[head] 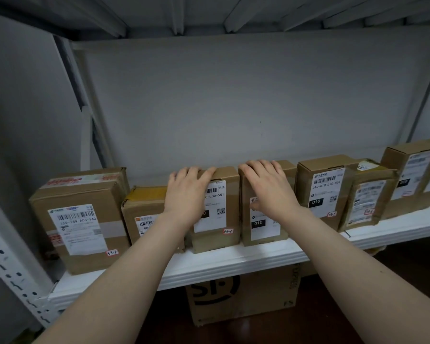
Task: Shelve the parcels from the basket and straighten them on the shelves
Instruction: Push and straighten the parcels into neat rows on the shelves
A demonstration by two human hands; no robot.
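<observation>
I was straightening: my left hand (186,192) lay spread and flat on one parcel (216,239), and my right hand (268,188) lay likewise on the next parcel (266,229), mid-shelf (233,259). Next, I judged, both needed nudging flush with the row, though I couldn't quite tell their skew.

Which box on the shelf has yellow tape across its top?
The second box from the left, beside the left hand; only it shows yellow tape.

— What is the left hand (188,192) covering?
— Its parcel (230,194) is showing "0-L30-551". The box (261,232) under the right hand (268,187) is showing "010".
— And beyond them?
— Just right of the right hand, a carton (323,192) is showing "010-010-L30-551" and "010". Well left of the left hand, the big parcel (80,219) is showing "159-159-A03-140".
</observation>
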